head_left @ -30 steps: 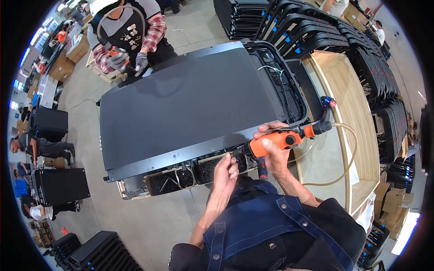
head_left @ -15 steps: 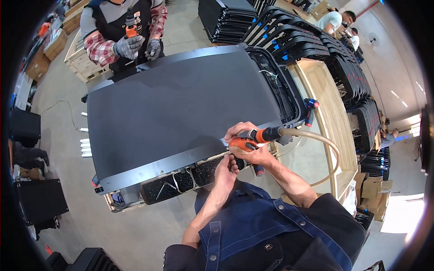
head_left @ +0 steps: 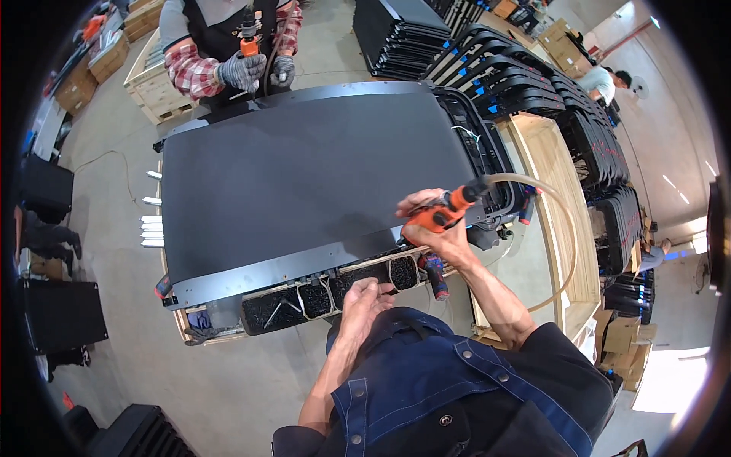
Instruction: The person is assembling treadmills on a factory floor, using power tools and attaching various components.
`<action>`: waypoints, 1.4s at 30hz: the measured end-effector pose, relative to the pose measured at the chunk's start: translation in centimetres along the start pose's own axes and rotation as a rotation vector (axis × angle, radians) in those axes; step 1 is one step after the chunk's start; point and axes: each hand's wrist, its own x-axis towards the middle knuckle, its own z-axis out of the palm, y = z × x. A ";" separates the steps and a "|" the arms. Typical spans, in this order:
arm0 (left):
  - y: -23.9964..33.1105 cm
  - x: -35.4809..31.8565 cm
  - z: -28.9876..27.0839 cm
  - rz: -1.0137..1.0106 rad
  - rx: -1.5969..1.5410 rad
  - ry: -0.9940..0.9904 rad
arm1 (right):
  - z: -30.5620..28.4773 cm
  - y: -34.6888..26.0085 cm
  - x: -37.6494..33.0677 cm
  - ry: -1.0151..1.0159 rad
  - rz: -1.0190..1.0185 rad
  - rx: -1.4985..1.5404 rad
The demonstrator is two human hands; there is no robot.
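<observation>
My right hand [head_left: 445,242] is wrapped round an orange and black air screwdriver [head_left: 440,218], held over the near right edge of a large dark grey panel [head_left: 304,175]. A beige hose [head_left: 560,196] curves away from the tool's rear end. The tool's tip is largely hidden by my hand. My left hand [head_left: 364,308] is open, its fingers loosely stretched over one of several black bins of small dark screws [head_left: 316,298] fixed along the near side of the bench. Nothing shows between its fingers.
Across the panel, a gloved co-worker holds another orange screwdriver [head_left: 249,44]. A second power tool [head_left: 434,276] hangs right of the bins. A wooden crate [head_left: 560,221] stands at the right, with stacked black frames [head_left: 525,72] behind it. White strips [head_left: 152,232] stick out at the left.
My left hand has drawn back from the panel's edge to the bins, its fingers loosening. The screwdriver has lifted and shifted right in my right hand. The view has shifted slightly.
</observation>
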 end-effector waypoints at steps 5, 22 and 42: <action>0.5 -0.8 -0.9 0.021 -0.067 0.061 | -0.5 -0.6 -2.1 0.087 0.019 0.400; 0.3 -2.7 0.7 0.266 -0.118 0.072 | 0.5 1.7 -3.0 0.180 0.149 0.860; 10.4 -2.7 -7.6 -0.023 -0.691 0.112 | 20.1 -0.4 -0.3 -0.192 -0.247 0.139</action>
